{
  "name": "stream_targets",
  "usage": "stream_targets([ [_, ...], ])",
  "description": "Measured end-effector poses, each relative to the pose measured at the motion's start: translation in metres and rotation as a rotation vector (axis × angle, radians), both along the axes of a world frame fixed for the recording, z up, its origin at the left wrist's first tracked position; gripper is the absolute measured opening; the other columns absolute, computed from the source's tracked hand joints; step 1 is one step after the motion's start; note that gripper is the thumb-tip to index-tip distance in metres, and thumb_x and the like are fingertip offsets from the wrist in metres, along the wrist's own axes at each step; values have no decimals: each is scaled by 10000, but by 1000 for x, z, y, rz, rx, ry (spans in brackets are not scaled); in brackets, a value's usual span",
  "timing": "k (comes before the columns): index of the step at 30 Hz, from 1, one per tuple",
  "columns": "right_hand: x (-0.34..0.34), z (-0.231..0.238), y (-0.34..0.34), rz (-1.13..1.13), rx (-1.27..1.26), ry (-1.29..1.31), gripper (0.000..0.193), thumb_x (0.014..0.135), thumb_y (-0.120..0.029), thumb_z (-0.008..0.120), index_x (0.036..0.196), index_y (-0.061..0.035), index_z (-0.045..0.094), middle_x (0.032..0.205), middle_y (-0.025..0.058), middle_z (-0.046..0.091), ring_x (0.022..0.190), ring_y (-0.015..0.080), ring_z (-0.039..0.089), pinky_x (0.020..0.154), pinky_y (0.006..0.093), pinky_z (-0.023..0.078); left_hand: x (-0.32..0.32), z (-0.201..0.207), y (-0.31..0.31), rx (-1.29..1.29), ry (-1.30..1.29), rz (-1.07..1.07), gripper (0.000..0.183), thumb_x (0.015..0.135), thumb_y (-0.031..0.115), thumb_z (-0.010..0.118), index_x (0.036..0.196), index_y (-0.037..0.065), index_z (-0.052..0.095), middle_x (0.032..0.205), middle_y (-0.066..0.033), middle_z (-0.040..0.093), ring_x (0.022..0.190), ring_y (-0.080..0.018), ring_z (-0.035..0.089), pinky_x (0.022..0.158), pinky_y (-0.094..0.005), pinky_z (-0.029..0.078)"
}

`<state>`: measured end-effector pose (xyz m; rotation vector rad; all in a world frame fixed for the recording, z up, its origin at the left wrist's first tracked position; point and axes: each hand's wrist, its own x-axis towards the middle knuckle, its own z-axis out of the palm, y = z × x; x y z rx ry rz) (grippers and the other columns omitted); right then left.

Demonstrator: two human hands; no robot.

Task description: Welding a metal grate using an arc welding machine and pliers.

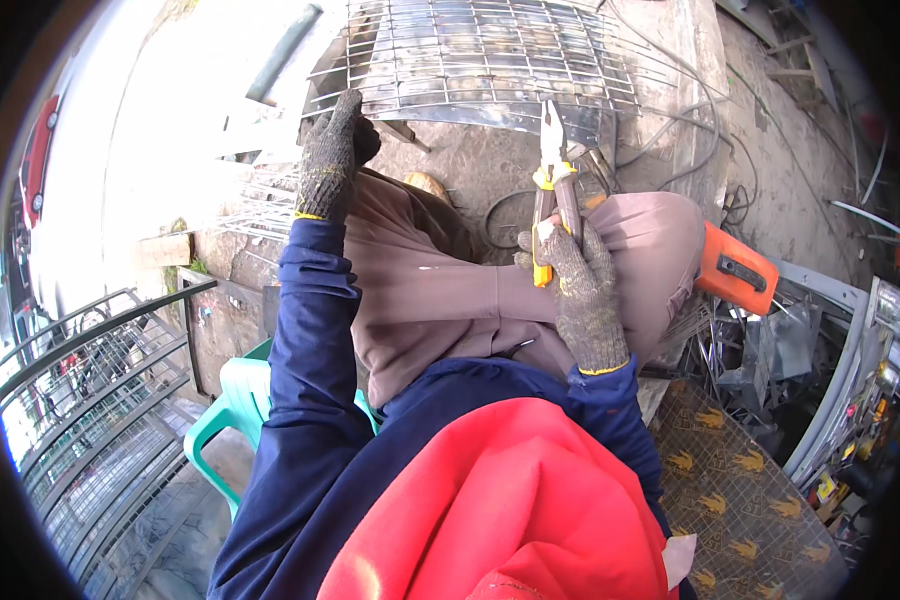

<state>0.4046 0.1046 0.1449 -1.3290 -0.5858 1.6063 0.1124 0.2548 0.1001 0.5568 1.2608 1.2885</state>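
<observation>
My right hand (580, 285), in a dark knitted glove with a yellow cuff, is wrapped round combination pliers (553, 150) with grey and yellow handles. Their jaws point away from me and overlap the near edge of a metal wire mesh (480, 62). At the mesh's near left corner, my left hand (328, 165), gloved alike, is closed on its edge; the exact grip is partly hidden. The mesh lies over a dark sheet-like surface (530, 118), with loose wire ends sticking out at its sides.
A green plastic chair (232, 400) is under me. An orange case-like thing (738, 268) sits beside my right knee. Metal scraps (770, 350) and a patterned board (740, 490) lie at right. Cables (705, 150) cross the ground; a barred metal frame (110, 400) stands left.
</observation>
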Motion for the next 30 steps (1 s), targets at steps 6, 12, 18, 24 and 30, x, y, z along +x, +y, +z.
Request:
stream_targets([
  [6, 22, 23, 27, 269, 212, -853, 375, 945, -266, 716, 1185, -9, 589, 935, 185, 672, 828, 297, 686, 719, 421, 537, 20, -52, 9, -296, 45, 258, 376, 955, 364, 692, 722, 184, 457, 587, 40, 357, 462, -131, 344, 446, -291, 309],
  [12, 35, 25, 50, 305, 589, -1131, 323, 943, -212, 705, 1186, -34, 589, 1026, 192, 690, 896, 373, 687, 763, 439, 546, 37, -49, -42, -139, -280, 90, 310, 933, 439, 711, 910, 172, 554, 659, 26, 402, 585, -136, 439, 552, -290, 394],
  [18, 16, 36, 55, 355, 503, -1067, 331, 952, -199, 682, 1244, -63, 605, 1113, 185, 703, 1004, 353, 695, 849, 418, 546, 124, 17, -91, 700, 1190, -506, 741, 801, 355, 765, 1435, 106, 475, 1417, -168, 497, 1345, -403, 441, 1142, -579, 292],
  [24, -8, 51, 65, 377, 666, -915, 665, 759, -151, 854, 1319, 4, 530, 1255, 174, 584, 1080, 311, 606, 954, 404, 488, 119, 4, -68, 744, 959, -500, 641, 822, 335, 733, 1390, 123, 524, 1275, -167, 609, 1221, -395, 547, 1122, -606, 299],
  [30, -30, 15, 91, -42, 568, -625, 228, 956, -107, 665, 1142, 10, 605, 998, 109, 634, 874, 245, 612, 811, 352, 508, 112, 10, -54, 680, 853, -674, 729, 805, 503, 756, 1368, 92, 545, 1231, -197, 625, 1170, -403, 579, 1051, -516, 411],
])
